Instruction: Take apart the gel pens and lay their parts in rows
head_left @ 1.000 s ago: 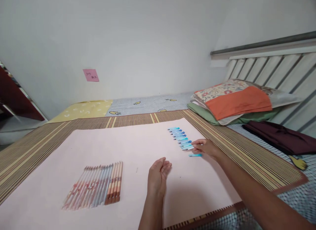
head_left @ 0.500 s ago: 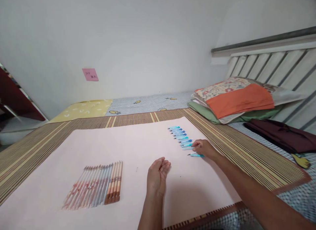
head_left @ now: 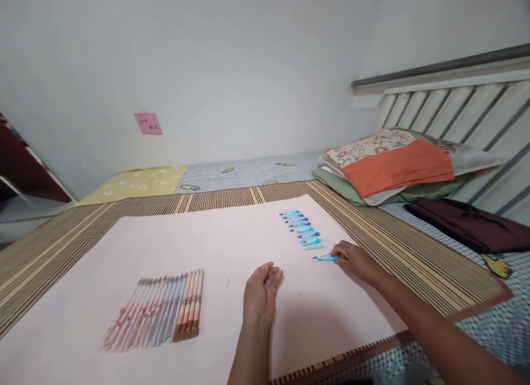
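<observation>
My right hand (head_left: 356,260) is closed in a pinch at the blunt end of a light-blue pen (head_left: 325,258), whose dark tip points left. The pen lies on or just over the pale pink sheet (head_left: 232,236); I cannot tell which. Beyond it, several short blue pens (head_left: 300,225) lie in a slanting column, tips leftward. A pale blue strip-like piece (head_left: 313,247) sits at the column's near end. My left hand (head_left: 261,291) rests on its side on the sheet, fingers loosely bent and apart, with nothing in it.
On the left of the sheet, several slim pens (head_left: 144,313) lie side by side, with tan-and-brown pens (head_left: 190,305) at their right end. A striped mat (head_left: 397,258) borders the sheet. Folded pillows (head_left: 397,167) and a dark maroon cloth (head_left: 467,222) lie by the white headboard (head_left: 447,112).
My right hand has moved back toward me from the end of the blue column to the separate light-blue pen and now grips it. My left hand has stayed nearly still.
</observation>
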The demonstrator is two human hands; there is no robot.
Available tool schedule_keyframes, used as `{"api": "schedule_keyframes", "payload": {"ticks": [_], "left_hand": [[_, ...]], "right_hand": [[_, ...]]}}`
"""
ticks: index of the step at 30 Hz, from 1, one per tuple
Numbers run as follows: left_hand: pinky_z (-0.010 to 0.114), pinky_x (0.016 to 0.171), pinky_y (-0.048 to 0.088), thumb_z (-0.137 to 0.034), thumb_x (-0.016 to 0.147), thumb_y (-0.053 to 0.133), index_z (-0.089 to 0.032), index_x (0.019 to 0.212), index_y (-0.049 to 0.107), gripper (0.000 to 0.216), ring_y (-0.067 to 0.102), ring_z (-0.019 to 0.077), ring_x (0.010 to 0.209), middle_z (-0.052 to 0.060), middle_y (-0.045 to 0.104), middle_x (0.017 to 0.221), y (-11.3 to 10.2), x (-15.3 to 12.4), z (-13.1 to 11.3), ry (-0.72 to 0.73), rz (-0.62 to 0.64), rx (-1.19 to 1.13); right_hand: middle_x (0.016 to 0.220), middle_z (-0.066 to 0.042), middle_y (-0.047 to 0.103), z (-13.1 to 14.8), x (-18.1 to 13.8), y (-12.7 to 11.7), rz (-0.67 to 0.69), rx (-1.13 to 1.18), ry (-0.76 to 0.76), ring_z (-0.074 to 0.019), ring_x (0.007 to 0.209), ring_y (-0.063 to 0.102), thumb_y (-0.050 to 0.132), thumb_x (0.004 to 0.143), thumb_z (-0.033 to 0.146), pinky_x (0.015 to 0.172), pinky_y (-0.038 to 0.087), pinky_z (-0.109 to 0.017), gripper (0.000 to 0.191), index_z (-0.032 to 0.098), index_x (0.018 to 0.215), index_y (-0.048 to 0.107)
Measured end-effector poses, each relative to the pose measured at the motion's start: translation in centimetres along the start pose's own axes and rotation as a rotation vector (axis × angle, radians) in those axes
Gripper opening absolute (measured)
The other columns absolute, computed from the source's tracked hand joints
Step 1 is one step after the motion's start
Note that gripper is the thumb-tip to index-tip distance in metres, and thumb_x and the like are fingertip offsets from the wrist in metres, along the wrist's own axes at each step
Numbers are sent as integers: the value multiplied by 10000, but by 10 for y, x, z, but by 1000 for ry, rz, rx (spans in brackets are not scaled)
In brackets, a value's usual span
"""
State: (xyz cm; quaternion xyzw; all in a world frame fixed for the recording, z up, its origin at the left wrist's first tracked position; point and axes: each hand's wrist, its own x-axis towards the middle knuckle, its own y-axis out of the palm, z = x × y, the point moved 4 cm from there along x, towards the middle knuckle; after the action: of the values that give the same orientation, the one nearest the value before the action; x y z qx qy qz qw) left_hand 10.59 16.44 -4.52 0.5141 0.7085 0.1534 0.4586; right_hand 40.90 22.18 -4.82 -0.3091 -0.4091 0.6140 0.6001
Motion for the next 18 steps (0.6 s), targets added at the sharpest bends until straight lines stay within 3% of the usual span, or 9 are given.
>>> {"api": "schedule_keyframes", "payload": {"ticks": [9, 18], "left_hand": [[220, 668, 625, -20, 943, 538, -58, 778, 683, 223, 706, 143, 628, 131, 697, 701, 0, 1, 0, 3, -3, -8], [223, 685, 627, -28, 947, 539, -63, 799, 690, 215, 709, 135, 632, 113, 705, 699, -2, 1, 2, -2, 0, -2]], "right_hand": [[875, -10, 603, 4, 26, 4, -83, -90, -22, -152, 727, 568, 596, 801, 140, 665, 353, -268, 93, 223, 795, 637], [893, -19, 598, -2, 33, 16, -163, -21, -82, -163, 737, 573, 607, 786, 192, 698, 401, -279, 44, 224, 812, 623]]}}
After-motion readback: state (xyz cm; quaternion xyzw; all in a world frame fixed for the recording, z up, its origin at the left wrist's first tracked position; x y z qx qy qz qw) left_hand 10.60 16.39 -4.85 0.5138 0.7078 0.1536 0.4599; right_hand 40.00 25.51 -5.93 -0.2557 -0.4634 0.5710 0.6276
